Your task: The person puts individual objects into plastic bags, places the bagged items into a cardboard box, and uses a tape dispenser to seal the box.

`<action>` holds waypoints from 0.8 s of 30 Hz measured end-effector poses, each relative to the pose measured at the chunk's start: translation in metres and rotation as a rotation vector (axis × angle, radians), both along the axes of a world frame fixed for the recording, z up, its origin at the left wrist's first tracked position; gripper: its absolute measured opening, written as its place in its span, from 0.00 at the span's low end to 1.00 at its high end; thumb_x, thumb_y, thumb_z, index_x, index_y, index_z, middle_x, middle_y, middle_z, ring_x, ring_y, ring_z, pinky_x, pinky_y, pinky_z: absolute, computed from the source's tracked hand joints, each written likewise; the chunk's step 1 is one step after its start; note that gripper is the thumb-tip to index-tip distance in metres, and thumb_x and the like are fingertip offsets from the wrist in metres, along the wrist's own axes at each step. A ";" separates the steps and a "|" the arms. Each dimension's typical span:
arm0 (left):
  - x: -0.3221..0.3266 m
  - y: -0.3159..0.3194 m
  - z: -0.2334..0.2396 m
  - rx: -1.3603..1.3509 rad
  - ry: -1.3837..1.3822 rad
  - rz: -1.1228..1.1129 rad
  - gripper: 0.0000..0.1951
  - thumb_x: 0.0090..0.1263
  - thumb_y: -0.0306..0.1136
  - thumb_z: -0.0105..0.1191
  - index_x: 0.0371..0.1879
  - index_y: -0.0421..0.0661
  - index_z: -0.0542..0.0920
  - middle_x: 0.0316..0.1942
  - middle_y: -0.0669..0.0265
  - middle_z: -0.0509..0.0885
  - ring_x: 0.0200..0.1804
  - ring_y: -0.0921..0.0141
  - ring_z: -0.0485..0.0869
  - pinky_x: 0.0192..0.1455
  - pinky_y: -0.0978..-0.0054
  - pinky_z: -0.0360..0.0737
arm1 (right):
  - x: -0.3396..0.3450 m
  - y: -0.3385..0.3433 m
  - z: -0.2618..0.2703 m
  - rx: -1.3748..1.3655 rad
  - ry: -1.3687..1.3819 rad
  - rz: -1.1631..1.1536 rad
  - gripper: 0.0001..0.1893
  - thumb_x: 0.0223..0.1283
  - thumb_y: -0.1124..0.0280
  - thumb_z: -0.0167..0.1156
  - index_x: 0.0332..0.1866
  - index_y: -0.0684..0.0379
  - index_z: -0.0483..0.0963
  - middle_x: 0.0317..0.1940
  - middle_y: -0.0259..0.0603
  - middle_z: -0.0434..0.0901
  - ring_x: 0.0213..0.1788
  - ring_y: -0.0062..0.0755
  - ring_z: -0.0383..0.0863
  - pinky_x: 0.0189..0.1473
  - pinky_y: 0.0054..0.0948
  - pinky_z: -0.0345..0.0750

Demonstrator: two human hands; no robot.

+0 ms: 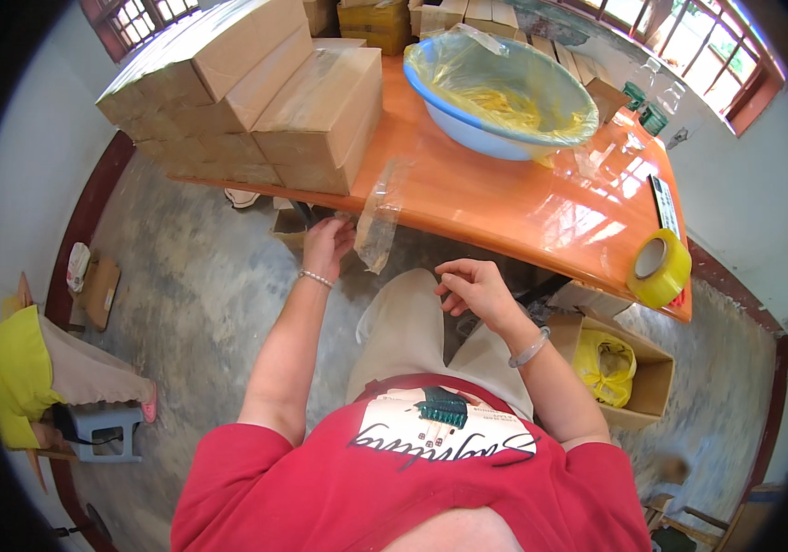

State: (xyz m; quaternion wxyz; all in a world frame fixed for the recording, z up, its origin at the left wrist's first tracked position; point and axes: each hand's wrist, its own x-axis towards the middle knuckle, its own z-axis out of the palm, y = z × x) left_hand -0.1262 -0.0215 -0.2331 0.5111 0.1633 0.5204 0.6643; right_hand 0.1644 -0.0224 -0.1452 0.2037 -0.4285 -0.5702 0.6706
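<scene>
My left hand (329, 245) is just below the table's front edge, fingers bent, close to a loose strip of clear packing tape (379, 228) that hangs over the edge. Whether it pinches a small scrap is too unclear to see. Over my lap hovers my right hand (478, 288), fingers loosely curled and apart, with nothing visible in it. A stack of brown cardboard cartons (318, 117) stands on the orange table (491, 200) beyond my left hand. At the right corner of the table sits a yellow roll of packing tape (659, 268).
A blue plastic basin (504, 134) lined with yellowish film stands on the table, near plastic bottles (655, 117) and a phone-like dark object (663, 203). An open carton (649, 393) with a yellow bag is on the floor. Another person (83, 372) sits at left.
</scene>
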 end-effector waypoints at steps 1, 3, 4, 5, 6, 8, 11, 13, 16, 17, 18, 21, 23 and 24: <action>-0.003 0.001 -0.010 0.006 -0.056 0.011 0.05 0.65 0.32 0.53 0.36 0.46 0.78 0.32 0.67 0.82 0.34 0.72 0.81 0.38 0.74 0.78 | 0.001 -0.001 0.002 -0.004 -0.005 -0.017 0.14 0.65 0.72 0.54 0.52 0.66 0.74 0.33 0.40 0.82 0.26 0.23 0.81 0.28 0.20 0.79; -0.007 0.007 -0.032 0.019 -0.167 0.022 0.04 0.65 0.31 0.53 0.35 0.46 0.78 0.31 0.67 0.82 0.33 0.72 0.81 0.36 0.75 0.78 | 0.004 -0.005 0.000 -0.012 -0.001 -0.048 0.14 0.65 0.72 0.54 0.52 0.66 0.74 0.33 0.40 0.82 0.26 0.23 0.81 0.28 0.20 0.79; -0.001 0.006 -0.034 -0.064 -0.238 -0.029 0.04 0.63 0.29 0.53 0.34 0.44 0.79 0.30 0.67 0.82 0.32 0.72 0.81 0.33 0.76 0.77 | 0.008 -0.006 -0.005 -0.013 0.007 -0.068 0.14 0.65 0.72 0.54 0.52 0.66 0.74 0.33 0.40 0.82 0.26 0.23 0.81 0.28 0.19 0.79; 0.008 0.002 -0.038 -0.072 -0.195 -0.028 0.04 0.63 0.29 0.53 0.33 0.44 0.79 0.29 0.67 0.82 0.31 0.73 0.81 0.32 0.76 0.77 | 0.011 -0.006 -0.007 -0.015 0.015 -0.088 0.14 0.64 0.72 0.55 0.52 0.66 0.74 0.33 0.40 0.82 0.26 0.23 0.82 0.28 0.19 0.79; 0.026 -0.005 -0.037 -0.086 -0.151 -0.031 0.04 0.63 0.29 0.53 0.33 0.43 0.80 0.28 0.67 0.82 0.31 0.73 0.81 0.32 0.77 0.76 | 0.014 -0.008 -0.009 -0.015 0.018 -0.110 0.14 0.64 0.72 0.55 0.52 0.66 0.75 0.33 0.40 0.82 0.26 0.23 0.82 0.28 0.19 0.79; 0.043 -0.019 -0.042 -0.141 0.099 -0.149 0.05 0.63 0.29 0.54 0.32 0.42 0.80 0.27 0.68 0.82 0.30 0.75 0.80 0.31 0.78 0.76 | 0.018 -0.013 -0.010 -0.017 0.023 -0.140 0.14 0.62 0.73 0.56 0.51 0.67 0.75 0.32 0.40 0.82 0.26 0.23 0.82 0.27 0.19 0.79; 0.064 -0.029 -0.049 -0.163 0.509 -0.420 0.06 0.64 0.30 0.57 0.31 0.40 0.81 0.25 0.68 0.81 0.28 0.77 0.79 0.32 0.80 0.76 | 0.023 -0.019 -0.009 0.091 -0.016 -0.156 0.14 0.60 0.74 0.58 0.50 0.67 0.76 0.31 0.39 0.82 0.26 0.21 0.81 0.27 0.19 0.78; 0.097 -0.036 -0.016 -0.060 0.494 -0.490 0.08 0.64 0.32 0.59 0.30 0.39 0.81 0.24 0.69 0.80 0.26 0.77 0.77 0.32 0.80 0.76 | 0.031 -0.020 -0.015 0.237 -0.030 -0.293 0.14 0.54 0.73 0.62 0.45 0.67 0.78 0.28 0.41 0.83 0.28 0.23 0.82 0.29 0.22 0.78; 0.131 -0.037 0.027 0.070 0.379 -0.547 0.06 0.66 0.29 0.57 0.35 0.39 0.82 0.28 0.69 0.82 0.31 0.79 0.79 0.37 0.81 0.78 | 0.048 -0.015 -0.022 0.379 0.069 -0.386 0.18 0.52 0.70 0.67 0.48 0.67 0.78 0.34 0.40 0.84 0.36 0.25 0.82 0.41 0.25 0.78; 0.139 -0.037 0.029 0.103 0.359 -0.569 0.06 0.66 0.29 0.57 0.35 0.39 0.82 0.29 0.69 0.83 0.32 0.79 0.79 0.37 0.81 0.78 | 0.052 -0.016 -0.023 0.402 0.146 -0.386 0.19 0.52 0.69 0.68 0.48 0.67 0.78 0.37 0.40 0.84 0.38 0.26 0.81 0.42 0.24 0.78; 0.145 -0.038 0.031 0.113 0.391 -0.577 0.06 0.66 0.28 0.57 0.35 0.39 0.82 0.30 0.69 0.83 0.32 0.78 0.80 0.37 0.81 0.78 | 0.054 -0.017 -0.018 0.322 0.149 -0.376 0.18 0.53 0.70 0.67 0.48 0.67 0.78 0.36 0.38 0.83 0.37 0.24 0.81 0.40 0.24 0.78; 0.166 -0.041 0.041 0.200 0.362 -0.532 0.05 0.66 0.28 0.58 0.35 0.39 0.82 0.30 0.69 0.83 0.32 0.78 0.80 0.38 0.81 0.78 | 0.060 -0.020 -0.006 0.115 0.152 -0.327 0.14 0.55 0.71 0.66 0.45 0.65 0.78 0.35 0.36 0.82 0.35 0.20 0.80 0.37 0.23 0.77; 0.174 -0.044 0.045 0.198 0.352 -0.536 0.05 0.65 0.28 0.58 0.35 0.39 0.82 0.30 0.69 0.83 0.32 0.78 0.80 0.38 0.81 0.78 | 0.065 -0.017 -0.005 0.019 0.145 -0.271 0.11 0.54 0.71 0.66 0.41 0.64 0.79 0.32 0.36 0.82 0.33 0.22 0.81 0.36 0.23 0.78; 0.175 -0.043 0.049 0.199 0.355 -0.537 0.05 0.65 0.27 0.58 0.35 0.39 0.82 0.31 0.68 0.83 0.32 0.78 0.80 0.38 0.81 0.78 | 0.066 -0.015 -0.007 0.005 0.184 -0.279 0.10 0.55 0.70 0.66 0.39 0.64 0.79 0.30 0.37 0.82 0.32 0.22 0.81 0.34 0.23 0.78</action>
